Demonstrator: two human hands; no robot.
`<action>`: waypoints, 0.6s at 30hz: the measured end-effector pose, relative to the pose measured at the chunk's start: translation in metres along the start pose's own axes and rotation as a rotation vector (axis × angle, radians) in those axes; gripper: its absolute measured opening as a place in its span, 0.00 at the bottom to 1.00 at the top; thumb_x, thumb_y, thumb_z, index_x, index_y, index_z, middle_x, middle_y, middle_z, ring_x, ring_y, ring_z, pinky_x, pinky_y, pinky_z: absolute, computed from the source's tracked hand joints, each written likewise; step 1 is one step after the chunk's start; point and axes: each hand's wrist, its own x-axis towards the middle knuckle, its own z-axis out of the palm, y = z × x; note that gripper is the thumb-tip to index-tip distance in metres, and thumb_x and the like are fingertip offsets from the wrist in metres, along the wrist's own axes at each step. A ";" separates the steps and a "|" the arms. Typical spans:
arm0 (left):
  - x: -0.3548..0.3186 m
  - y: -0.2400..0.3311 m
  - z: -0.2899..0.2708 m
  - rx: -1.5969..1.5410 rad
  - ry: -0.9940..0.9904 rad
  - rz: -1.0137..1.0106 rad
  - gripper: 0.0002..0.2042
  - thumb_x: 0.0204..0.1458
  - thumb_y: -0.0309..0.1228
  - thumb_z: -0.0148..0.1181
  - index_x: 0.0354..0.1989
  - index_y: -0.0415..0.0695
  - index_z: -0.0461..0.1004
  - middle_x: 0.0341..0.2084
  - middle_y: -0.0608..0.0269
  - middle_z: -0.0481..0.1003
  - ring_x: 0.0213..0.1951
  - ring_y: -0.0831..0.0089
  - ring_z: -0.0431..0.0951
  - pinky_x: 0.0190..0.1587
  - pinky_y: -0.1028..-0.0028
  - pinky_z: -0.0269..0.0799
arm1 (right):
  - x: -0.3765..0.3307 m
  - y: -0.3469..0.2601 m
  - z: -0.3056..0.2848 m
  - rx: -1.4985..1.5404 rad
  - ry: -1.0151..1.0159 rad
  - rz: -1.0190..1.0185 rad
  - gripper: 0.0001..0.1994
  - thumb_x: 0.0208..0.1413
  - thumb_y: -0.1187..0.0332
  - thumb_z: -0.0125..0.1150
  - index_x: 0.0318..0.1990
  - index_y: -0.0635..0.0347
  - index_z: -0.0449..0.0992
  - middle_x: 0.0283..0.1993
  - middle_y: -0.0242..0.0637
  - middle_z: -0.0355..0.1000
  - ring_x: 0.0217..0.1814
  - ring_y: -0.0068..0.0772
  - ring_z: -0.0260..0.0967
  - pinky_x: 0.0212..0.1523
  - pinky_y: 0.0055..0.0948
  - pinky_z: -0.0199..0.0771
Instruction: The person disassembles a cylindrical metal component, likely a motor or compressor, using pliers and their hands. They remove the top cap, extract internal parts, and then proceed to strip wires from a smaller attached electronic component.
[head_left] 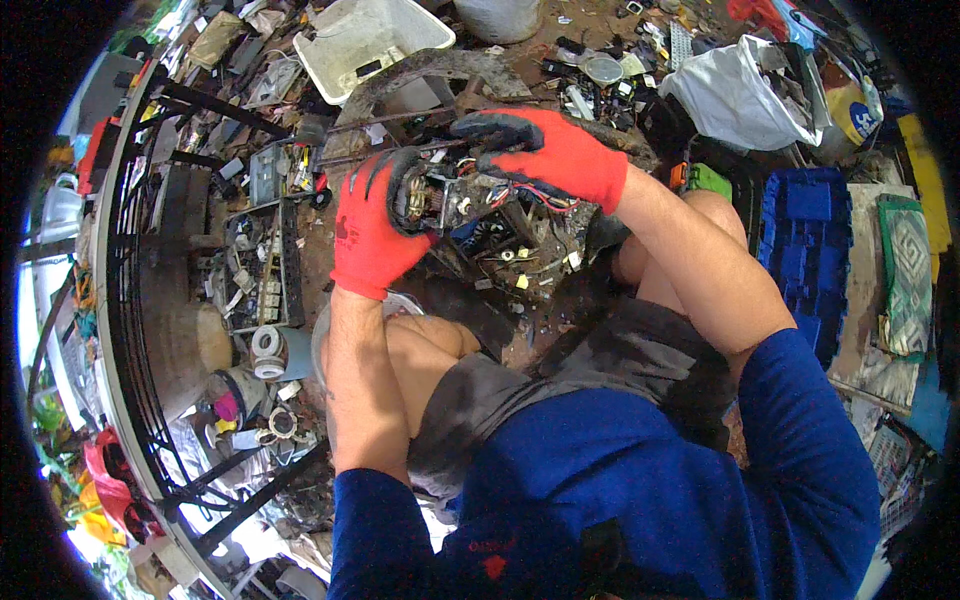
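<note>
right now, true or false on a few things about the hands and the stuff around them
1. Both hands wear red gloves: true, left hand and right hand.
2. The hands hold a small motor with wires: true.
3. The white tub sits by the knees: false, it is far off, at the top.
4. The blue crate is on the person's left: false, on the right.
5. The hands are bare: false, gloved.

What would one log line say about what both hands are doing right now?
left hand: grips small motor part | right hand: holds its top | wires: hanging loose | ground: scrap parts
</note>
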 end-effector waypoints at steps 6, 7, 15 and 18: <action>-0.002 -0.004 0.002 0.204 -0.015 0.053 0.41 0.25 0.33 0.75 0.57 0.46 0.67 0.55 0.50 0.67 0.57 0.48 0.65 0.60 0.53 0.61 | 0.002 0.004 0.007 -0.537 0.170 -0.326 0.28 0.46 0.65 0.69 0.58 0.55 0.72 0.61 0.46 0.66 0.63 0.47 0.64 0.64 0.38 0.64; -0.002 -0.004 0.003 0.199 -0.018 0.058 0.41 0.25 0.33 0.75 0.57 0.46 0.67 0.55 0.50 0.67 0.58 0.48 0.65 0.60 0.53 0.61 | 0.002 0.004 0.011 -0.506 0.137 -0.312 0.28 0.45 0.65 0.69 0.58 0.55 0.72 0.61 0.46 0.66 0.63 0.47 0.64 0.65 0.38 0.63; 0.003 0.000 0.005 0.158 -0.075 0.063 0.40 0.27 0.32 0.73 0.57 0.45 0.67 0.55 0.50 0.67 0.58 0.48 0.64 0.61 0.53 0.60 | -0.004 0.004 0.012 -0.365 0.013 -0.095 0.23 0.51 0.67 0.66 0.56 0.58 0.72 0.54 0.42 0.73 0.55 0.40 0.70 0.58 0.34 0.69; 0.002 0.003 0.001 0.125 -0.137 0.032 0.40 0.26 0.31 0.73 0.58 0.45 0.67 0.55 0.50 0.67 0.58 0.48 0.64 0.62 0.53 0.59 | -0.002 0.012 0.012 -0.255 -0.029 -0.036 0.22 0.53 0.66 0.65 0.55 0.59 0.73 0.51 0.39 0.75 0.52 0.31 0.71 0.55 0.32 0.70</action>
